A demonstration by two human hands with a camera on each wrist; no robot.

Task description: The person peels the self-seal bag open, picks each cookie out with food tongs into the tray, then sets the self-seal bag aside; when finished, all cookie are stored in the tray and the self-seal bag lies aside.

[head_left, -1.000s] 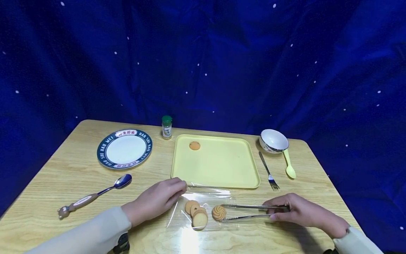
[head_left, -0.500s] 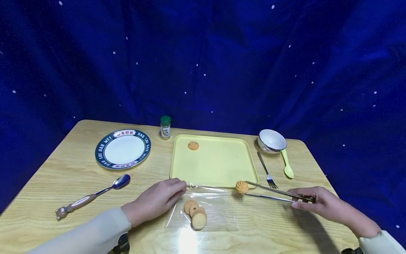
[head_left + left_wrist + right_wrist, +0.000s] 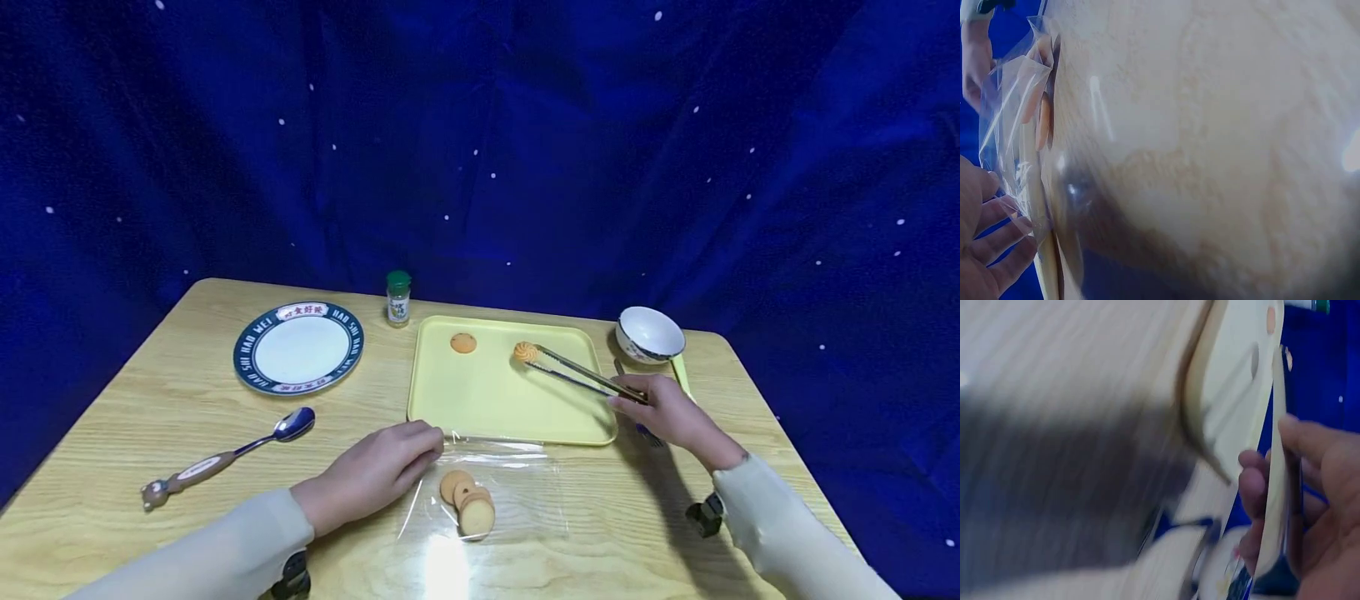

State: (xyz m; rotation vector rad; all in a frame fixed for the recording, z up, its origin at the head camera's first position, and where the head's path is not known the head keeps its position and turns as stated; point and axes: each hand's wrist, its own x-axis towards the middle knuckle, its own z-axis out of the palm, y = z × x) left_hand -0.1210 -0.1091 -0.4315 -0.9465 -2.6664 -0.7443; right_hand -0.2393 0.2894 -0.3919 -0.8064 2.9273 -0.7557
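My right hand (image 3: pixel 667 412) grips metal tongs (image 3: pixel 573 369), whose tips pinch a round swirl cookie (image 3: pixel 525 352) above the yellow tray (image 3: pixel 487 404). The tongs' shadow falls on the tray in the right wrist view. A flat round cookie (image 3: pixel 462 342) lies at the tray's back left. Near the tray's front edge, my left hand (image 3: pixel 386 467) holds the corner of a clear plastic bag (image 3: pixel 525 492) between thumb and fingers. Inside the bag, several cookies (image 3: pixel 476 515) overlap in a short row. The left wrist view shows the fingers (image 3: pixel 1007 250) at the bag's crumpled edge.
A blue-rimmed plate (image 3: pixel 298 348) and a long-handled spoon (image 3: pixel 225 460) lie on the left. A green-capped shaker (image 3: pixel 398 300) stands behind the tray. At the right are a bowl (image 3: pixel 651 333), a yellow spoon (image 3: pixel 681 375) partly hidden by my hand, and a fork (image 3: pixel 619 367).
My right hand has lifted the swirl cookie off the bag with the tongs and carried it right, then forward and left over the tray. The left hand has stayed at the bag.
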